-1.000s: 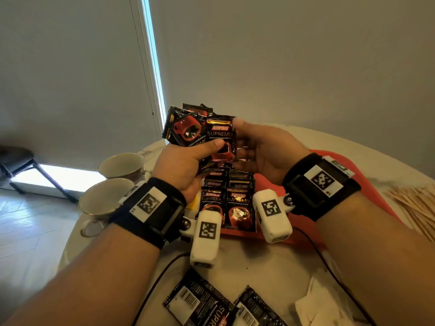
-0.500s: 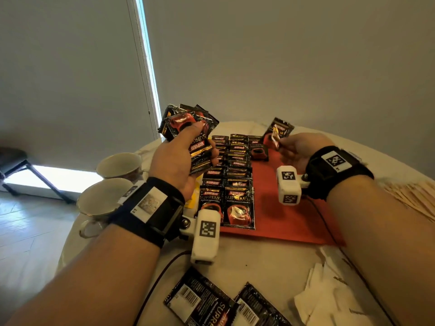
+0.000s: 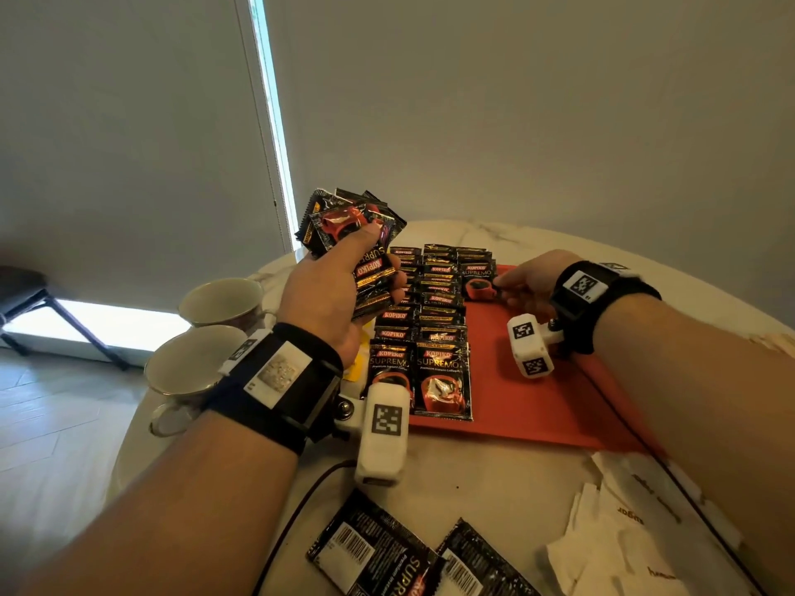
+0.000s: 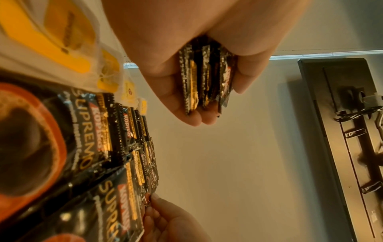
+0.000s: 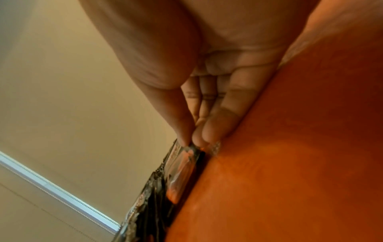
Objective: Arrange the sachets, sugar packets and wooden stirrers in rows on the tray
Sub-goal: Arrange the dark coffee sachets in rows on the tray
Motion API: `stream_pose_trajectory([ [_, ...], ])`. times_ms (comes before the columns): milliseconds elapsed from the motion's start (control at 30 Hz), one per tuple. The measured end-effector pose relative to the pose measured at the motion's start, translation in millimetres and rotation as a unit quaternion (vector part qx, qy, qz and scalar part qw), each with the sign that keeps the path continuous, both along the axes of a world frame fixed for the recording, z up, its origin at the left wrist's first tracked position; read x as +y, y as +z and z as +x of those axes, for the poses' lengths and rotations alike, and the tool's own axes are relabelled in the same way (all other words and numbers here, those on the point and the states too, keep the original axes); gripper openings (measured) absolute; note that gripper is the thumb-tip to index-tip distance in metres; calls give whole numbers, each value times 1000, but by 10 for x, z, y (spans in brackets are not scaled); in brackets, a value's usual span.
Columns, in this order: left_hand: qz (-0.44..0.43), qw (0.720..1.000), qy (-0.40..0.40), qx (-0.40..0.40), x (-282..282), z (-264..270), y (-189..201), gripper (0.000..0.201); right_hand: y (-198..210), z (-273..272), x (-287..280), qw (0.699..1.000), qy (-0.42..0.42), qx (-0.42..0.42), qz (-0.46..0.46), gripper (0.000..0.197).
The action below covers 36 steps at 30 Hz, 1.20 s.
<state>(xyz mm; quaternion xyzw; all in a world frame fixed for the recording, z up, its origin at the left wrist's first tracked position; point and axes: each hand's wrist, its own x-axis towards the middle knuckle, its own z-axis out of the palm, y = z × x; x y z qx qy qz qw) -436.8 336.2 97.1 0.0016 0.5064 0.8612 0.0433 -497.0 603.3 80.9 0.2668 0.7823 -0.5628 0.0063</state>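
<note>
My left hand (image 3: 344, 290) grips a fanned stack of black coffee sachets (image 3: 348, 223) above the table's left side; the left wrist view shows the stack's edges (image 4: 204, 77) between thumb and fingers. Two overlapping rows of sachets (image 3: 430, 320) lie on the red tray (image 3: 537, 406). My right hand (image 3: 522, 279) pinches the lower right corner of one sachet (image 3: 477, 279) at the far end of the tray, right of the rows. The right wrist view shows thumb and fingertips (image 5: 194, 139) squeezing that sachet's edge (image 5: 182, 168) against the tray (image 5: 290, 163).
Two cups (image 3: 195, 363) stand left of the tray. Two sachets lie face down (image 3: 378, 557) near the front table edge. White sugar packets (image 3: 636, 531) are piled at the front right. Yellow tea bags (image 4: 51, 41) lie under my left wrist. A cable (image 3: 297, 509) crosses the table.
My right hand took one sachet from the left hand's stack, carried it to the right and far end, and lowered it onto the tray beside the rows. The left hand stayed raised.
</note>
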Motion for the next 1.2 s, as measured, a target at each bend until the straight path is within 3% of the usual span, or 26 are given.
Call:
stream_pose_trajectory([
  [300, -9, 1000, -21, -6, 21, 19, -20, 34, 15, 36, -14, 999, 5, 15, -41, 8],
  [400, -19, 999, -34, 5, 32, 33, -15, 30, 170, 184, -131, 994, 22, 66, -81, 14],
  [500, -47, 997, -52, 23, 42, 72, -15, 27, 425, 468, -378, 972, 97, 155, -146, 15],
  [567, -72, 995, -65, 33, 46, 97, -21, 31, 543, 645, -541, 950, 169, 204, -165, 29],
  [767, -105, 988, -89, 66, 59, 162, 2, 49, 536, 800, -829, 926, 252, 260, -104, 45],
  [867, -103, 988, -104, 59, 53, 167, 15, 63, 476, 787, -851, 920, 255, 275, -110, 39],
  [1033, -57, 995, -80, 25, 73, 148, 43, 48, 488, 768, -873, 918, 249, 275, -141, 36],
  [1200, -46, 998, -26, 17, 71, 119, 21, 40, 473, 749, -839, 929, 219, 275, -116, 41],
])
